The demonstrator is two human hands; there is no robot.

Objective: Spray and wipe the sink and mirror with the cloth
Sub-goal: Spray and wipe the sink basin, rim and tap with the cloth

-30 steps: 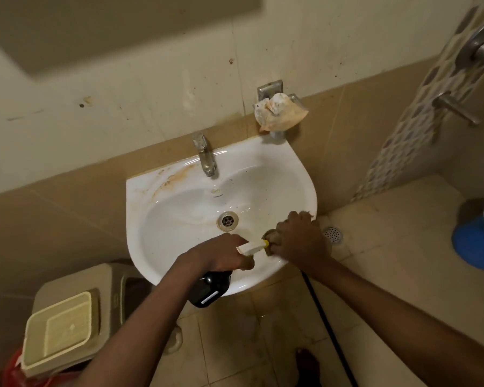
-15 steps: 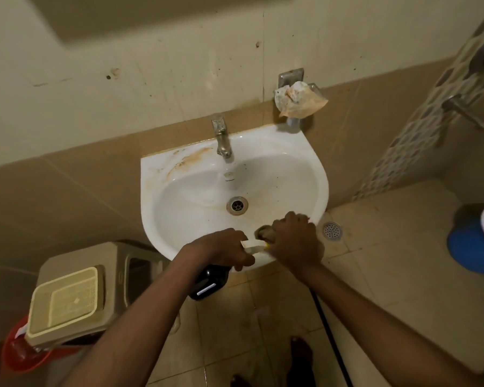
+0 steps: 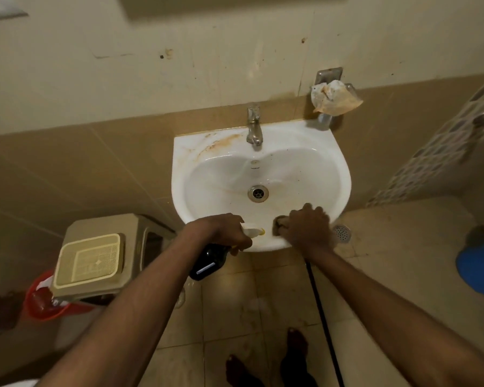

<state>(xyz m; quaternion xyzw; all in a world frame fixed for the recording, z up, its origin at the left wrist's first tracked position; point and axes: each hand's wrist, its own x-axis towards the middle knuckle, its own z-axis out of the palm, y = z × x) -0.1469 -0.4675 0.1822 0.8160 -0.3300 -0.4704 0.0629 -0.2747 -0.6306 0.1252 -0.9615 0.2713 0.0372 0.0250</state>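
My right hand (image 3: 308, 229) presses the cloth (image 3: 279, 223) flat on the sink's (image 3: 313, 163) front rim, fingers closed over it, so only a dull brown wad pokes out at my thumb side; its weave is too dim to make out. The sink is a rounded white ceramic basin, glossy, with a ribbed metal drain (image 3: 258, 193) at its centre and a rusty orange stain along its back left ledge beside the dull steel tap (image 3: 253, 124). My left hand (image 3: 221, 231) is curled tight round the neck of the spray bottle (image 3: 208, 262), whose pale nozzle with a yellow tip points at the cloth while the dark, smooth body hangs below the rim. A crumpled stained rag (image 3: 336, 97) sits on a metal wall holder at the basin's back right. Left of the sink stands a beige plastic stool (image 3: 104, 258) on the tiled floor (image 3: 229, 311).
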